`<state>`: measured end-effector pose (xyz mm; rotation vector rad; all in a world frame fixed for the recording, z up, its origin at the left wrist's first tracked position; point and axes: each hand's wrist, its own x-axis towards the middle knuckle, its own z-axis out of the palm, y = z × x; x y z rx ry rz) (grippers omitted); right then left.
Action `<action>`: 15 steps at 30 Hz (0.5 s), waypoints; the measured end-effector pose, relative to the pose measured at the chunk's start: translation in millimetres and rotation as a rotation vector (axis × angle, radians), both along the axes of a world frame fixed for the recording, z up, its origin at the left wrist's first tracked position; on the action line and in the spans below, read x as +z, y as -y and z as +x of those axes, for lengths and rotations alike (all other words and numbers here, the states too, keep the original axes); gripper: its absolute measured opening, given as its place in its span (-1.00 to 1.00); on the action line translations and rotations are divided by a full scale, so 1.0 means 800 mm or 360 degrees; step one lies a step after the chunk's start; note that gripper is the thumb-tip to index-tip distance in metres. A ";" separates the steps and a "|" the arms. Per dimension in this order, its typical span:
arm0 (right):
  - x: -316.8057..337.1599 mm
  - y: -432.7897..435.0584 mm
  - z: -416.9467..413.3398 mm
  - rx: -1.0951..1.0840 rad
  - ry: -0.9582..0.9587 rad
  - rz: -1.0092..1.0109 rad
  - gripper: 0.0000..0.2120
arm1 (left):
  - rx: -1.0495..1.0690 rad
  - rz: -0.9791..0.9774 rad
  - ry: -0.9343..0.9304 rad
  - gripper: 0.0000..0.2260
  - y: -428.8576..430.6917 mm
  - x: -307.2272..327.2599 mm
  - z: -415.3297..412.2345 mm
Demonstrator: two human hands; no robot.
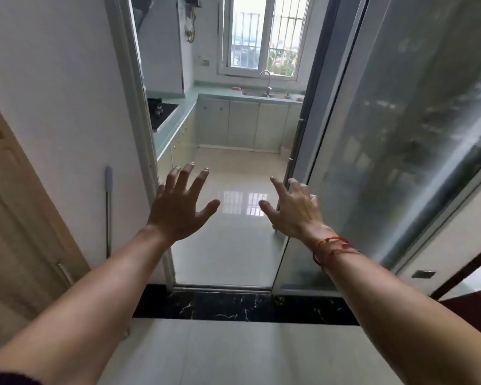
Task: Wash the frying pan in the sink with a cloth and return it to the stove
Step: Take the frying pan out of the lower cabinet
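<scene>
**Empty hands at the kitchen doorway**

Head view: the person stands outside a narrow kitchen, both arms stretched forward. The left hand (178, 208) has its fingers (188, 173) spread wide and holds nothing; the right hand (296, 209), a red string bracelet (332, 245) on its wrist, is likewise splayed and empty, just beside the edge of the sliding glass door (400, 134). Far beyond the fingertips, under the window (261, 34), the sink (267, 95) sits in the green tabletop (175, 126); its contents cannot be made out. Beyond and left of the left fingers lies the black stove (161, 111). No frying pan or cloth can be identified. No writing is legible.
</scene>
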<state>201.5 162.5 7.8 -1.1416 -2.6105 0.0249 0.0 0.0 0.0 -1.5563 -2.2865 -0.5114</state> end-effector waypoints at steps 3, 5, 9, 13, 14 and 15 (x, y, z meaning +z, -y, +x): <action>-0.016 -0.036 -0.044 -0.0039 0.0044 0.0008 -0.36 | 0.0018 -0.0081 0.0077 -0.25 -0.036 -0.013 -0.048; -0.024 -0.060 -0.069 -0.0063 0.0067 -0.0039 -0.36 | -0.0006 -0.0071 0.0077 -0.25 -0.064 -0.023 -0.077; -0.038 -0.107 -0.113 -0.0103 0.0063 -0.0045 -0.37 | -0.0082 -0.0065 0.0057 -0.27 -0.121 -0.032 -0.125; -0.049 -0.153 -0.149 -0.0153 0.0057 -0.0102 -0.36 | -0.0117 -0.0093 0.0090 -0.28 -0.171 -0.044 -0.167; -0.051 -0.166 -0.158 -0.0155 0.0058 -0.0107 -0.36 | -0.0117 -0.0100 0.0090 -0.28 -0.184 -0.047 -0.177; -0.054 -0.180 -0.168 -0.0155 0.0063 -0.0108 -0.36 | -0.0116 -0.0107 0.0096 -0.28 -0.197 -0.050 -0.187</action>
